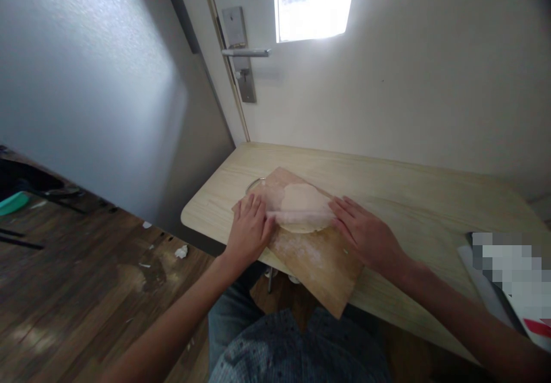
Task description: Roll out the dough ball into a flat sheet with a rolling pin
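A pale, motion-smeared rolling pin [301,216] lies across a flattened round of dough [303,196]. Under the dough is a flour-dusted brown board [316,262], set at an angle and jutting past the table's near edge. My left hand [250,225] is closed over the pin's left end, its fingers pointing away from me. At the right end, my right hand [365,231] bears on the pin, fingers bent over it and pointing left. The pin's ends are hidden beneath both hands. A thin metal ring [255,184] shows at the board's far left corner.
The light wooden table [413,199] stands against a white door with a metal handle [246,53]. On the right lies a dark-edged flat item, partly blurred out [503,274]. A grey panel [107,84] rises at left. Scraps [181,251] litter the wooden floor.
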